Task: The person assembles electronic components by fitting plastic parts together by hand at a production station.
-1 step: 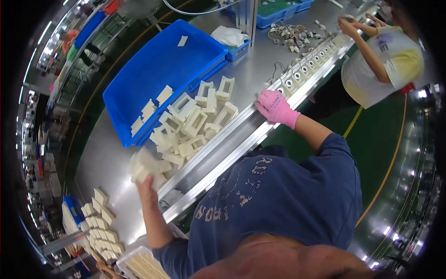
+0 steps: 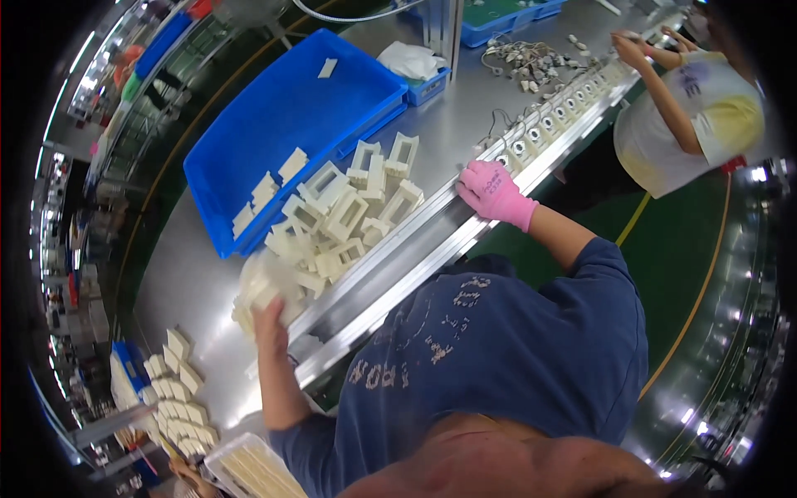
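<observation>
My bare left hand is closed on a cream plastic housing, blurred by motion, beside the pile. Loose cream rectangular frames lie heaped between the big blue bin and the metal rail track. In a pink glove, my right hand rests on the track with its fingers curled down. Whatever lies under those fingers is hidden. Just beyond it, a row of white housings with round dark-centred parts runs up the track, wires trailing from some.
A large blue bin holds a few cream pieces. Wired parts are heaped at the back. Stacked cream parts stand at lower left, near a tray of cream pieces. Another person works along the track at upper right.
My left hand and the cream housing have shifted slightly to the right. My right hand keeps its place on the track.
</observation>
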`<state>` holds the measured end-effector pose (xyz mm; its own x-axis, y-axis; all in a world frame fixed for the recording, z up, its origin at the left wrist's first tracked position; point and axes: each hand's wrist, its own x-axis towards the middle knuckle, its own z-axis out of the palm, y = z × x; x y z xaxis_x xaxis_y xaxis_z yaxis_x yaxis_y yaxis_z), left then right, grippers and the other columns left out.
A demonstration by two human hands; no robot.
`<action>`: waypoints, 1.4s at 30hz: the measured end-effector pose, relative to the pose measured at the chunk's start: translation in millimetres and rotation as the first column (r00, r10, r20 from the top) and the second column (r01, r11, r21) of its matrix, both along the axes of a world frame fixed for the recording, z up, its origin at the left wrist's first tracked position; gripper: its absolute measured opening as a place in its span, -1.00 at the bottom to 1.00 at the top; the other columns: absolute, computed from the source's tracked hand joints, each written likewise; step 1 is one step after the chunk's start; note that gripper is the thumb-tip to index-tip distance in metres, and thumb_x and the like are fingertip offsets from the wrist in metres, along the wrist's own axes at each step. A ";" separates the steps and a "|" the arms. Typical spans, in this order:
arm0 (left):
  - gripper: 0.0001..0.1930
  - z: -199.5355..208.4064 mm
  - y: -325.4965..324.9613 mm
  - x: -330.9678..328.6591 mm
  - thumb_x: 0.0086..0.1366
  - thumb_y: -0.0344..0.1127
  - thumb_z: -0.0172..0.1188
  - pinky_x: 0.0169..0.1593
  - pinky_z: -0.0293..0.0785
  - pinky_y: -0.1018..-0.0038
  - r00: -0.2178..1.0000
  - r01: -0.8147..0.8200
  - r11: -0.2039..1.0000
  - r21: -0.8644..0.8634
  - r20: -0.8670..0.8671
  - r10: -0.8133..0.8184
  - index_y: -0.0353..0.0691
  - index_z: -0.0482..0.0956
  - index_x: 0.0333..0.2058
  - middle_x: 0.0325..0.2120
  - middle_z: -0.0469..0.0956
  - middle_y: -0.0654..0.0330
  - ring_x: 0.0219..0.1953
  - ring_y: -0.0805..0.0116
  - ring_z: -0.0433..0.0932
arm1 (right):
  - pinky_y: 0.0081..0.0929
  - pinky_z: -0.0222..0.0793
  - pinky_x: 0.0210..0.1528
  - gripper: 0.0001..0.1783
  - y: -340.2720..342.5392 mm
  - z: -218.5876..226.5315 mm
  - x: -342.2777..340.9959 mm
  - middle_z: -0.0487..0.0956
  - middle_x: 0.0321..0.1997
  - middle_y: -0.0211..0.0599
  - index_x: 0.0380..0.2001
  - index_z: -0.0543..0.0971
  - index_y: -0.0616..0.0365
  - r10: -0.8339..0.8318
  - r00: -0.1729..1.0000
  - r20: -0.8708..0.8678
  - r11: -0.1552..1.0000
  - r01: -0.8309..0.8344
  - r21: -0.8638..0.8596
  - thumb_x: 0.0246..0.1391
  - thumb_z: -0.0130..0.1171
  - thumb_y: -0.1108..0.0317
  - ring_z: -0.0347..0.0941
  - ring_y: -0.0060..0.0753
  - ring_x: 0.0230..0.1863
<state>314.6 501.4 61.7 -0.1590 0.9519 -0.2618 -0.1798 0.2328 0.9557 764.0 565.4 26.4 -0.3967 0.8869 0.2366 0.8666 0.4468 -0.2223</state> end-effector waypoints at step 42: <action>-0.59 -135.1 168.7 247.6 0.07 -0.13 0.17 -0.18 0.37 0.26 0.626 0.780 0.574 -0.249 0.317 -0.713 -0.25 0.41 -0.16 -0.22 0.47 0.25 -0.16 0.33 0.45 | -0.37 0.33 -0.03 -0.39 166.6 -52.2 -77.8 0.52 -0.19 -0.01 -0.21 0.52 0.22 0.164 0.976 0.143 0.750 -0.029 -0.660 -0.43 0.21 0.11 0.43 -0.11 -0.08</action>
<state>562.2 670.1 -73.4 0.6441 0.5545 -0.5270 0.0646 0.6470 0.7597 686.2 731.9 -25.8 -0.4637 0.7521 -0.4683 0.8809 0.3348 -0.3346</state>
